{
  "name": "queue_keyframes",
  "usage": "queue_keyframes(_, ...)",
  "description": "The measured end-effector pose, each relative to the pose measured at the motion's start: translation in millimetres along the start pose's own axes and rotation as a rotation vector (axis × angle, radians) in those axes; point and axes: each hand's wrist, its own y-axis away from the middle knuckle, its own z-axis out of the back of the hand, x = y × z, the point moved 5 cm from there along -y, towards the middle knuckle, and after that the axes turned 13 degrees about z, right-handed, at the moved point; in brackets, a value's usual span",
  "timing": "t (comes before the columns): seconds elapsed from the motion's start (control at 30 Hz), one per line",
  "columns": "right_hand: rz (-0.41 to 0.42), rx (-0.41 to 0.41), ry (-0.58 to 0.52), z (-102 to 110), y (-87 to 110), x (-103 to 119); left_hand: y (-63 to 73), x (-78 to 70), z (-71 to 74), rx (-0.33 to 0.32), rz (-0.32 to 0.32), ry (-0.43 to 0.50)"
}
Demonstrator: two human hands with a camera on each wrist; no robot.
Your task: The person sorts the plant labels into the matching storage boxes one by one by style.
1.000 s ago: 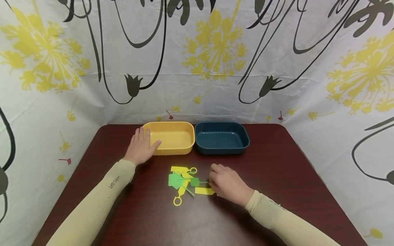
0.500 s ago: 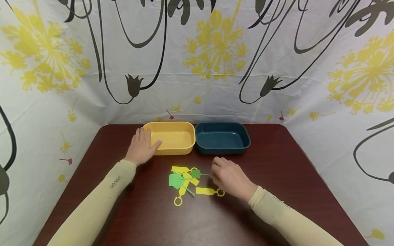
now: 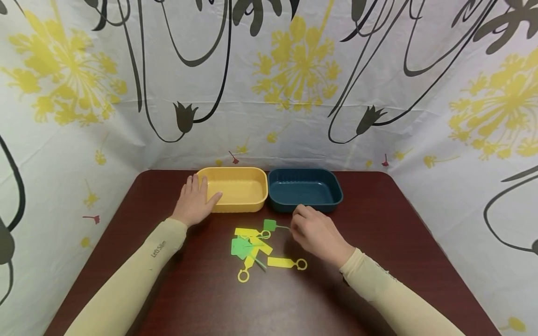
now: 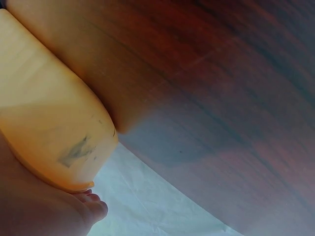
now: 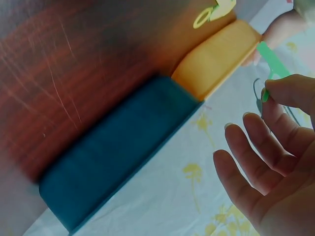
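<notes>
My left hand (image 3: 193,203) rests with fingers spread on the left rim of the yellow bin (image 3: 244,189). Thumb and index finger of my right hand (image 3: 317,235) pinch the thin tail of a green plastic seal tag (image 3: 270,225); its flat square end points left, in front of the bins. The right wrist view shows this pinch closely, the other fingers (image 5: 246,162) loosely bent. Below lies a small pile of tags, including a green tag (image 3: 239,246) and a yellow ringed tag (image 3: 251,259). Another yellow tag (image 3: 280,262) lies to their right.
A dark blue bin (image 3: 304,191) stands against the yellow one's right side. Both sit near the back edge of the dark red wooden table (image 3: 201,298). Behind and on both sides hangs a flower-printed white cloth (image 3: 260,126).
My right hand has moved away from me toward the blue bin, drawing the green tag up off the pile. The yellow tag's ring has come into view. My left hand stays put.
</notes>
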Motion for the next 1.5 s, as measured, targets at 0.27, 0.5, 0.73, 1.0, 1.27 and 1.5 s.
queue_keyframes(0.27,-0.027,-0.036,-0.004,5.4,-4.4,-13.7,1.9,-0.9,-0.3,0.008,-0.002,-0.001)
queue_keyframes(0.5,-0.04,-0.06,-0.011,2.5,-5.7,-25.9,3.3,-4.2,-1.0,-0.001,-0.007,0.002)
queue_keyframes(0.73,-0.05,-0.08,0.018,1.3,-5.9,-43.6,2.5,-4.3,-3.1,-0.012,-0.006,-0.008)
queue_keyframes(1.0,-0.078,-0.085,0.028,0.4,-3.2,-63.4,0.3,-6.6,-4.8,-0.028,-0.02,-0.016)
queue_keyframes(1.27,-0.106,-0.045,0.036,-0.7,-8.7,-80.1,0.8,-6.7,-3.2,-0.042,-0.024,-0.028)
queue_keyframes(1.5,-0.103,-0.003,0.044,-5.6,-14.3,-90.2,1.5,-3.5,-0.7,-0.05,-0.015,-0.034)
